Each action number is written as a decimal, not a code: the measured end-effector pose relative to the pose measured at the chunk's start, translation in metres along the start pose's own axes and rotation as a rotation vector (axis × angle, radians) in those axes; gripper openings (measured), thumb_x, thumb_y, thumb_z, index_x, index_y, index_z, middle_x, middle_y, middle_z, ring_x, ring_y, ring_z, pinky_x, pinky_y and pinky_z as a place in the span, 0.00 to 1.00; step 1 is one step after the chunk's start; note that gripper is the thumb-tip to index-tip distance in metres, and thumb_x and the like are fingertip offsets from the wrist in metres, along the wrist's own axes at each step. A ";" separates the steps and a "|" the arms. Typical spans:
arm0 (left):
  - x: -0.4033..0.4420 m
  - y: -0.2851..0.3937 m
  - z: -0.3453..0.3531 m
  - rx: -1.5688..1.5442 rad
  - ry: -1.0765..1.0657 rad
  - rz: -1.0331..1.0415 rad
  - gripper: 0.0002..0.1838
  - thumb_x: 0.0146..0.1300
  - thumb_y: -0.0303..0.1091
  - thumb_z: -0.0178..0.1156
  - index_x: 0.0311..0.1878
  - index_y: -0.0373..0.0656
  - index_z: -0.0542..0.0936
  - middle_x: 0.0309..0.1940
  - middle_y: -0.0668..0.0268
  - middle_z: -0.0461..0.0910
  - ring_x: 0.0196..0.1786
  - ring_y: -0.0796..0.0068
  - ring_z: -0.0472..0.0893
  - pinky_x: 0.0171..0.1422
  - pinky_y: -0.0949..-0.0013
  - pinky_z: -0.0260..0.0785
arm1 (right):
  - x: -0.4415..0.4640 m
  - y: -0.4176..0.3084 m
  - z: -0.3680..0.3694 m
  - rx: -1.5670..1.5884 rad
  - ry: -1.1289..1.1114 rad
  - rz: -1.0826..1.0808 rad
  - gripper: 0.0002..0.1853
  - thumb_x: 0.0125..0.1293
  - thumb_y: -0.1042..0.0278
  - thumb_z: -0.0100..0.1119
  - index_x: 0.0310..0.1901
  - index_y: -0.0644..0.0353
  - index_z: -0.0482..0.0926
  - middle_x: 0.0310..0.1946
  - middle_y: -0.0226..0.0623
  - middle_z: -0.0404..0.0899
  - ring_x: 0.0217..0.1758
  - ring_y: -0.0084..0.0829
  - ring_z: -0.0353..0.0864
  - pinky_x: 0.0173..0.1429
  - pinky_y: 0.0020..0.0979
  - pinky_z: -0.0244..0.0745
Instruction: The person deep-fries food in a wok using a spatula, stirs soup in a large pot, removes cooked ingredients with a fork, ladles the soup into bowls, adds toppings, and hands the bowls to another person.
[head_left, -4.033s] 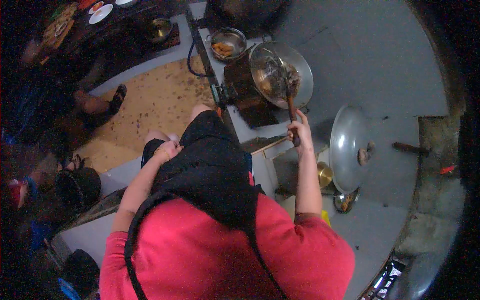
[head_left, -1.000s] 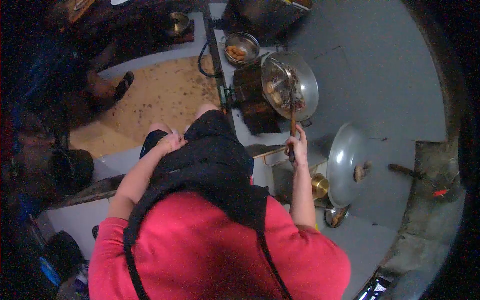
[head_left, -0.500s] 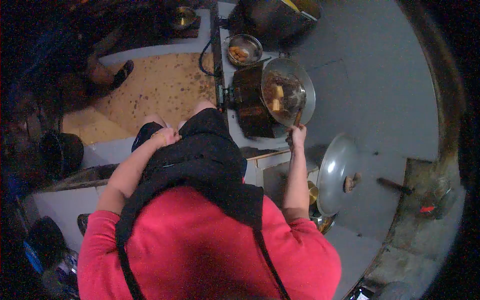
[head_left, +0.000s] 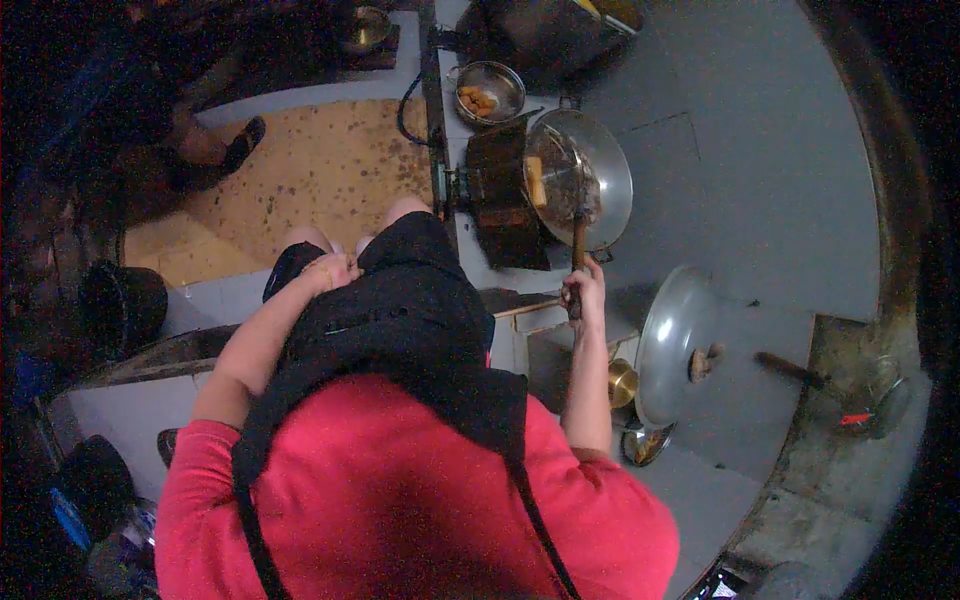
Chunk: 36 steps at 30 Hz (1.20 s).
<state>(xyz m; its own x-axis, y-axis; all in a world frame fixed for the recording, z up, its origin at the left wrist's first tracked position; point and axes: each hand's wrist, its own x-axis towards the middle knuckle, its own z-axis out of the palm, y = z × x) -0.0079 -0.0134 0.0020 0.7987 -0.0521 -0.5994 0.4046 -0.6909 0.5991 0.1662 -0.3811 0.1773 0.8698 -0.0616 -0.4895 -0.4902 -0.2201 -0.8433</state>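
My right hand point(head_left: 587, 292) is closed around the wooden handle of a long cooking spatula point(head_left: 579, 238), whose far end reaches into the wok. The wide metal wok point(head_left: 615, 185) sits on the stove and holds dark, shiny liquid, probably oil. Long pale-yellow pieces of food point(head_left: 536, 182) lie together at its left side, apart from the spatula. My left hand point(head_left: 334, 272) rests on my lap against the black apron point(head_left: 390, 300), its fingers curled and holding nothing that shows.
A strainer-like metal bowl point(head_left: 500, 90) with several orange-brown pieces stands beyond the wok. A dark metal shield point(head_left: 498, 205) borders the stove. A large domed lid point(head_left: 665, 350) leans at right, near a brass-coloured pot point(head_left: 622, 383). Another person's foot point(head_left: 243, 146) is on the tan floor.
My right hand has shifted slightly down and left, and the spatula now points straighter into the wok. The yellow pieces have moved to the wok's left side. My left hand stays put.
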 end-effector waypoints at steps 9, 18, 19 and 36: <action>-0.003 -0.006 -0.001 -0.031 0.046 -0.007 0.16 0.53 0.48 0.51 0.29 0.44 0.75 0.28 0.54 0.77 0.36 0.58 0.77 0.42 0.61 0.66 | -0.025 0.025 0.009 -0.143 0.061 -0.190 0.27 0.46 0.78 0.46 0.52 0.54 0.58 0.19 0.34 0.67 0.13 0.23 0.64 0.15 0.24 0.58; -0.003 -0.002 -0.003 0.002 0.027 -0.031 0.17 0.52 0.48 0.52 0.32 0.43 0.76 0.31 0.54 0.77 0.38 0.56 0.76 0.44 0.60 0.67 | 0.064 0.062 -0.050 -0.057 0.175 -0.177 0.29 0.44 0.78 0.48 0.53 0.57 0.57 0.19 0.36 0.67 0.13 0.26 0.64 0.15 0.27 0.59; -0.003 -0.002 -0.005 0.000 0.017 -0.011 0.16 0.52 0.47 0.52 0.32 0.43 0.76 0.31 0.53 0.77 0.37 0.56 0.76 0.44 0.60 0.67 | 0.074 0.058 -0.048 -0.136 0.236 -0.181 0.29 0.45 0.78 0.48 0.53 0.57 0.56 0.18 0.35 0.66 0.12 0.25 0.63 0.15 0.27 0.58; -0.005 -0.003 0.000 -0.008 0.037 0.050 0.16 0.53 0.49 0.51 0.29 0.44 0.76 0.26 0.55 0.77 0.34 0.57 0.77 0.39 0.59 0.67 | 0.003 -0.009 0.001 0.210 0.025 0.080 0.28 0.44 0.79 0.47 0.51 0.55 0.57 0.20 0.35 0.64 0.13 0.25 0.62 0.15 0.25 0.56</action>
<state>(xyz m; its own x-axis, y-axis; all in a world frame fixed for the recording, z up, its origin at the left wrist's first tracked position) -0.0124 -0.0110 0.0035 0.8338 -0.0600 -0.5488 0.3672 -0.6820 0.6325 0.1729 -0.3778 0.1835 0.8274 -0.0954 -0.5534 -0.5565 -0.0064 -0.8308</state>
